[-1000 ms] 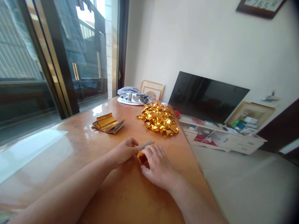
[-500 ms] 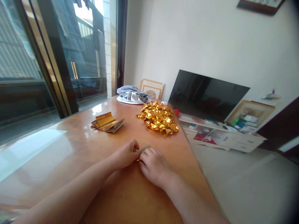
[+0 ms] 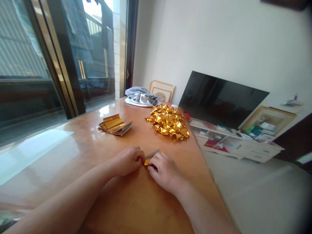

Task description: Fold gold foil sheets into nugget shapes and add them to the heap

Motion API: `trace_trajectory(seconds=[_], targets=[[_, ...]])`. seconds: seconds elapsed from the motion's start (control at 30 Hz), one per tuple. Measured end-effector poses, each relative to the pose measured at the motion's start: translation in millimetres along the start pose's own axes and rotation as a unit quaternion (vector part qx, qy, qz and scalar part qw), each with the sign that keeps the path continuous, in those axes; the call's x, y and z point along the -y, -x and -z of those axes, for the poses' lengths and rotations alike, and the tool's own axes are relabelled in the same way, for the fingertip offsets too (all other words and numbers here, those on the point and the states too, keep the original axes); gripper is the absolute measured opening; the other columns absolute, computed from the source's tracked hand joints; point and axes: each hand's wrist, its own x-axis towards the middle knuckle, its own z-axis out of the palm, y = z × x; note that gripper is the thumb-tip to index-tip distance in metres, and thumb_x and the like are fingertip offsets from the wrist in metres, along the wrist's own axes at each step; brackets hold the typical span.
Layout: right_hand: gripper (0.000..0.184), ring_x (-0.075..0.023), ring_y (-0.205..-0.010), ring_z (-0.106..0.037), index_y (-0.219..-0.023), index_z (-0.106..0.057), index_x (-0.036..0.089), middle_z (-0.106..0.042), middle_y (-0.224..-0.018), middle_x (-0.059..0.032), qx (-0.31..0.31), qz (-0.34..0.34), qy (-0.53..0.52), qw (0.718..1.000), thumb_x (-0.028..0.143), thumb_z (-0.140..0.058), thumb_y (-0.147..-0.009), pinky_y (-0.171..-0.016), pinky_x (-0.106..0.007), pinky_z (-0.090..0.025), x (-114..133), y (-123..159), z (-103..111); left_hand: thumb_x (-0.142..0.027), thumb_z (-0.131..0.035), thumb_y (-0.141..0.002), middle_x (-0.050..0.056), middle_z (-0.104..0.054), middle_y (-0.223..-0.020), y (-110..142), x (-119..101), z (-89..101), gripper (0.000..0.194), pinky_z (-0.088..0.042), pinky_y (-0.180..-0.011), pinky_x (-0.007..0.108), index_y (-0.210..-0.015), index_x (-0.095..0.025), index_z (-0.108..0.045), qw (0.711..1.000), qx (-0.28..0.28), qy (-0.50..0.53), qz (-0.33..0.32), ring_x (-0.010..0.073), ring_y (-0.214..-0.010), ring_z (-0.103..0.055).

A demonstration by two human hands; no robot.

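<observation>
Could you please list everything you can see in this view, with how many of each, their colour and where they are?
folded foil piece: one, gold, between the hands
narrow strip: one, silver-grey, at the foil piece
foil sheet stack: one, gold, on the table
crumpled foil pile: one, many pieces, gold, on the table
folded cloth: one, grey and white, at the table's far end
wooden table: one, orange-brown, under these
picture frame: one, pale wood, behind the cloth
flat-screen TV: one, black, on the cabinet
low cabinet: one, white, right of the table
left hand: one, at the strip
right hand: one, on the foil piece
</observation>
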Motion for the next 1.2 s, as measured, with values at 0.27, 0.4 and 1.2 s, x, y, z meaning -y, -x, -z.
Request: trace_trajectory(seconds=[0.27, 0.4, 1.2], targets=[[0.005, -0.0155, -0.077, -0.059, -0.087, -0.065, 0.022, -0.065, -0.083, 0.0008, -0.018, -0.079, -0.120, 0.989, 0.017, -0.065, -0.085, -0.068, -0.026, -0.043, -12, 0, -3, -0.017, -0.057, -0.069, 0.002, -0.063, -0.079, 4, -9, 0.6, 0.013, -0.038, -0.065, 0.027, -0.075, -0.022, -0.068, 1.000, 0.003, -0.025, 0.004, 0.0183, -0.074, -0.056], [0.007, -0.0138, -0.072, -0.057, -0.082, -0.062, 0.021, -0.063, -0.079, 0.0022, -0.029, -0.102, -0.174, 0.979, 0.017, -0.061, -0.087, -0.063, -0.024, -0.040, -17, -1, -7, -0.019, -0.057, -0.071, 0.002, -0.064, -0.079, 3, -9, 1.1, 0.011, -0.037, -0.063, 0.027, -0.074, -0.022, -0.068, 0.999, 0.010, -0.024, 0.020, 0.0185, -0.073, -0.056], [0.016, -0.0160, -0.075, -0.055, -0.070, -0.057, 0.021, -0.057, -0.081, -0.0006, -0.093, -0.151, -0.137, 0.974, 0.012, -0.060, -0.083, -0.067, -0.027, -0.042, -16, -6, -25, -0.030, -0.054, -0.086, 0.006, -0.071, -0.092, 5, -16, -2.9, 0.016, -0.041, -0.075, 0.032, -0.081, -0.023, -0.068, 0.994, -0.005, -0.083, 0.071, 0.0241, -0.085, -0.063]])
